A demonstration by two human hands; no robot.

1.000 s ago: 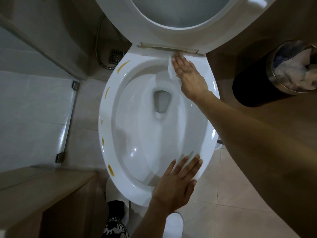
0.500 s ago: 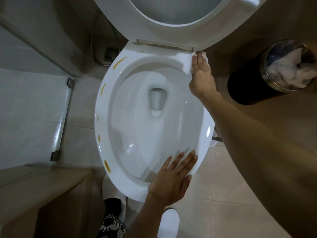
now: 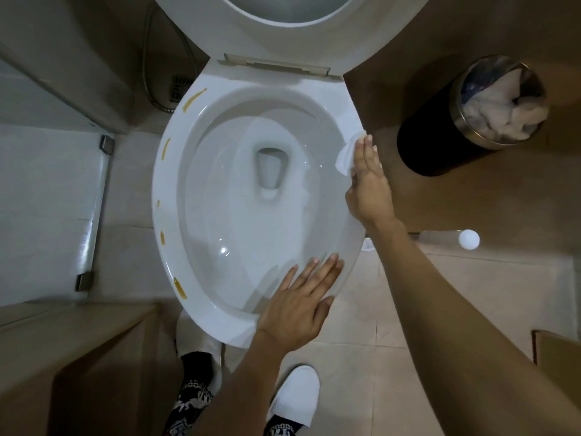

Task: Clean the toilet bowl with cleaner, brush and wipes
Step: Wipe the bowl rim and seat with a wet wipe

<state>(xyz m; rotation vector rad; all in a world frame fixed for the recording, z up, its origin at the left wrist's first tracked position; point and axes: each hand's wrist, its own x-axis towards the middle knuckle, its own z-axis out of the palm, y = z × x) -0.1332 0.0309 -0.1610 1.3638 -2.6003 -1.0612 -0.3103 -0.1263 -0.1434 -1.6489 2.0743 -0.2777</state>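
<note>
The white toilet bowl (image 3: 176, 171) fills the middle of the head view, with its seat and lid (image 3: 283, 36) raised. Several yellow-brown streaks (image 3: 194, 100) mark the left side of the rim. My right hand (image 3: 367, 180) lies flat with straight fingers on the rim's right side and presses a white wipe (image 3: 345, 154) against it. The wipe shows beside and beyond the fingers. My left hand (image 3: 298, 305) rests flat on the near right part of the rim, fingers spread, holding nothing.
A black bin with a metal rim (image 3: 456, 127), holding crumpled white paper, stands right of the bowl. A white round cap (image 3: 469, 239) lies on the floor at the right. A hose (image 3: 147, 67) and a floor drain sit at the back left. My feet stand below the bowl.
My right hand has slid the wipe from the back of the rim, by the hinge, round to the right side and toward me. My left hand has stayed on the front rim.
</note>
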